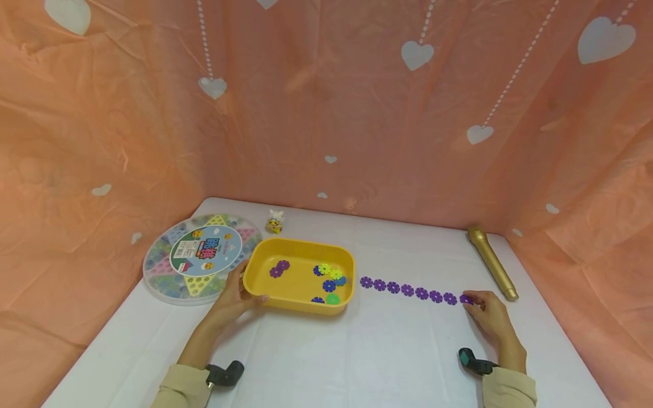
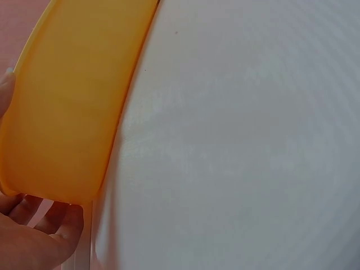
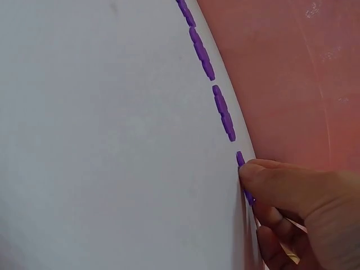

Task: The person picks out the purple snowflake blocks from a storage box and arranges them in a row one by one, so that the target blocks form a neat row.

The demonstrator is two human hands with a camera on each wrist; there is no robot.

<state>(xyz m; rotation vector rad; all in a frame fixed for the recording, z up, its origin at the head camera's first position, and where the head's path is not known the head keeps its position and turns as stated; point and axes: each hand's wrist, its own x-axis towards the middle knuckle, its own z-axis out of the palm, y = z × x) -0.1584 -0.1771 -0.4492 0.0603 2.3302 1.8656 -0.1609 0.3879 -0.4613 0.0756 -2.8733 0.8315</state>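
Note:
A row of purple snowflake discs [image 1: 407,290] lies flat on the white table, stretching from the yellow plastic tub toward the right. At the row's right end, my right hand [image 1: 491,317] pinches the last purple disc [image 3: 241,159] between thumb and fingers, close to the tabletop. My left hand [image 1: 236,298] grips the left end of the yellow tub [image 1: 301,306], its thumb at the front rim and its other fingers at the end wall. Inside the tub are two purple discs [image 1: 279,268] at the left and several blue, yellow and green discs [image 1: 329,285] at the right.
A round Chinese checkers box [image 1: 204,255] lies left of the tub, close to the left hand. Behind the tub stands a small yellow-and-white figurine [image 1: 275,221]. A gold microphone-shaped object [image 1: 492,263] lies near the right edge. Orange curtains [image 1: 326,113] enclose the table.

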